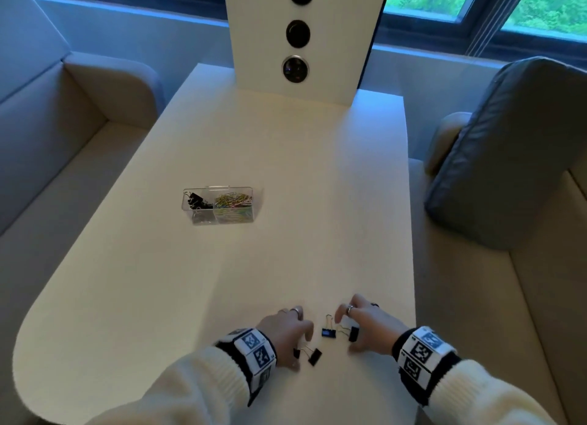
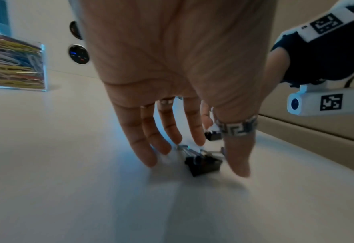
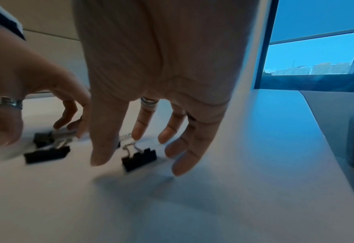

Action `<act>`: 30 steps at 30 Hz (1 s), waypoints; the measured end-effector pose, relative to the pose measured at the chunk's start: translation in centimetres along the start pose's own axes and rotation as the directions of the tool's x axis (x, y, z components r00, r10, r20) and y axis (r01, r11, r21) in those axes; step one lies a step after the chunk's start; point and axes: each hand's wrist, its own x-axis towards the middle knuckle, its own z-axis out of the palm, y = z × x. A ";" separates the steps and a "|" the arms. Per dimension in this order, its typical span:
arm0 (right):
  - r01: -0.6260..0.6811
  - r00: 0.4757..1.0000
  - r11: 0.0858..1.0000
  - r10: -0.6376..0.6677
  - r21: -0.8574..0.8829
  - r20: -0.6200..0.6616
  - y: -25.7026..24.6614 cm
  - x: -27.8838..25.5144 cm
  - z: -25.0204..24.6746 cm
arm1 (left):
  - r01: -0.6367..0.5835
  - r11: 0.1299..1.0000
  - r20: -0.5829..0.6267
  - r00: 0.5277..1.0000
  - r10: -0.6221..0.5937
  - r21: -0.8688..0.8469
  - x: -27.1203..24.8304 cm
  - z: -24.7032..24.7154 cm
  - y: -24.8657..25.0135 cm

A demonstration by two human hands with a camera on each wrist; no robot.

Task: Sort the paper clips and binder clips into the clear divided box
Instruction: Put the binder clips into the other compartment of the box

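The clear divided box [image 1: 203, 216] stands mid-table at the left, with black binder clips in its left compartment and coloured paper clips in its right one. Several black binder clips lie loose near the table's front edge. My left hand [image 1: 300, 345] [image 2: 196, 154] hovers fingers-down over one pair of binder clips [image 1: 315, 357] [image 2: 203, 162], thumb and fingers spread on either side. My right hand [image 1: 344, 332] [image 3: 138, 148] hangs the same way over another binder clip [image 1: 353, 333] [image 3: 139, 158]. A further binder clip [image 1: 328, 332] lies between the hands. Neither hand holds anything.
A white upright panel [image 1: 333, 43] with round dark controls stands at the table's far end. Beige sofas flank the table [image 1: 286, 170] on both sides, and a grey cushion [image 1: 508, 154] rests on the right one. The table's right edge is close to my right hand.
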 end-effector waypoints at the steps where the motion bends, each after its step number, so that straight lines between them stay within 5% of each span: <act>1: 0.009 1.000 1.000 -0.009 -0.003 -0.023 0.2 0.0 0.4 | 0.002 1.000 -0.023 1.000 -0.001 0.010 0.0 0.3 0.3; 8: 0.024 0.982 1.000 -0.022 0.009 -0.187 1.0 -0.1 1.8 | 0.016 0.995 -0.188 0.982 -0.034 -0.094 0.3 1.2 0.1; 13: 0.104 0.973 0.985 -0.072 0.137 -0.219 1.1 -0.4 1.7 | 0.003 0.915 -0.274 0.954 -0.124 -0.404 0.2 0.8 -1.6; 16: 0.145 0.959 0.977 -0.100 0.154 -0.267 0.6 -0.4 1.5 | 0.016 0.814 -0.254 0.946 -0.200 -0.580 -0.1 0.3 -2.4; 19: 0.193 0.942 0.975 -0.154 0.106 -0.297 0.0 -0.2 1.2 | 0.030 0.538 -0.139 0.952 -0.271 -0.842 -0.5 -0.6 -2.5; 21: 0.239 0.936 0.970 -0.223 0.030 -0.273 -0.6 -0.3 1.2 | 0.055 0.478 -0.087 0.959 -0.270 -0.876 -0.7 -1.0 -2.3; 26: 0.335 0.921 0.907 -0.372 -0.255 -0.117 -1.4 0.2 1.8 | 0.087 0.829 -0.075 0.985 -0.153 -0.552 -0.5 0.0 -1.0; 30: 0.339 0.918 0.902 -0.379 -0.267 -0.115 -1.2 0.9 2.1 | 0.080 0.956 0.048 0.996 -0.069 -0.282 -0.2 0.9 0.4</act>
